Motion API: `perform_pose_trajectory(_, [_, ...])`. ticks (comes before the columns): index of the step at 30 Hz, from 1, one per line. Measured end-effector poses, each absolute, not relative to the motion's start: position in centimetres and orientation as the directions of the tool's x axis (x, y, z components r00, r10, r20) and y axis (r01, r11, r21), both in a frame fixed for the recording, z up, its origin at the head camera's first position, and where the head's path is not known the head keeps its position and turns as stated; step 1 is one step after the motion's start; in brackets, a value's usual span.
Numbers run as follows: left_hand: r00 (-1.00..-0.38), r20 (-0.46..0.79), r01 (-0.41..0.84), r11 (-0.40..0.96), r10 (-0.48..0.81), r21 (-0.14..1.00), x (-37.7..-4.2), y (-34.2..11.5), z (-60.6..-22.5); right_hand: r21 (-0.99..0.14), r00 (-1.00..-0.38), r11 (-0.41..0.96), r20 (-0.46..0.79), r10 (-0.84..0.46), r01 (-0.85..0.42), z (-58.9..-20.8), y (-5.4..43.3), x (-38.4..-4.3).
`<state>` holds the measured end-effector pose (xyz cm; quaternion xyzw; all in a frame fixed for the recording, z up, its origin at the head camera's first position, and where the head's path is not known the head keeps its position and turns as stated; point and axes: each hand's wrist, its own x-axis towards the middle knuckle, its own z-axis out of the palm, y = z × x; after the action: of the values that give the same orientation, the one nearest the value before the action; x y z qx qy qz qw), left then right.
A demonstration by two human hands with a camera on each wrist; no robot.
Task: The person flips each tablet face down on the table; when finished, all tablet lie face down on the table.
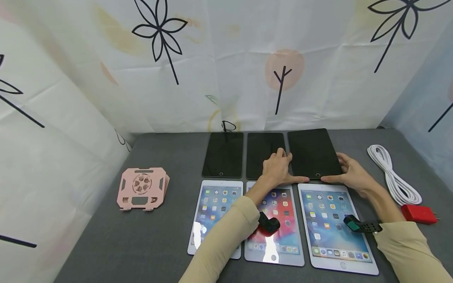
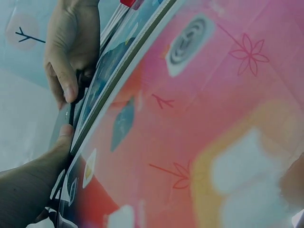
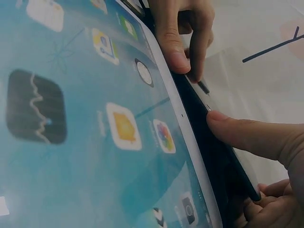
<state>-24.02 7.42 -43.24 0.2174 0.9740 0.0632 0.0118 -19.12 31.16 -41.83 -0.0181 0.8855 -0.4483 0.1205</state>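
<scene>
A black tablet (image 1: 314, 153) is at the right end of the back row, its screen dark and its round home button facing me. My left hand (image 1: 277, 169) holds its near left corner, thumb along the front edge and fingers at the left side. At the near right corner my right hand (image 1: 354, 175) grips it, thumb on the front edge. In the right wrist view, the right fingers (image 3: 270, 209) curl round the tablet's corner. Just in front lies a white tablet (image 1: 336, 228) with its lit screen full of app icons.
Two more black tablets (image 1: 223, 155) continue the back row leftward. Two lit white tablets (image 1: 216, 214) lie in front of them, partly under my left arm. A pink folding stand (image 1: 143, 188) is at the left. On the right are a coiled white cable (image 1: 394, 177) and a red plug adapter (image 1: 419, 214).
</scene>
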Motion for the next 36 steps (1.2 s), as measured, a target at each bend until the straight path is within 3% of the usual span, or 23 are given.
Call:
perform_pose_trajectory(14, [-0.888,0.010,0.438,0.841,0.459,0.318,-23.4,7.7,-42.7,-0.782,-0.985,0.621,-0.068,-0.160,-0.047,-40.8,30.5,-18.7])
perform_pose_trajectory(27, [-0.881,0.013,0.438,0.806,0.472,0.398,-22.9,8.4,-42.1,-0.783,-0.981,0.596,0.090,-0.172,-0.176,-39.2,30.4,-18.1])
perform_pose_trajectory(36, [-0.872,-0.019,0.425,0.778,0.488,0.463,-22.5,9.5,-42.0,-0.766,-0.980,0.615,0.100,-0.172,-0.186,-38.2,30.4,-17.8])
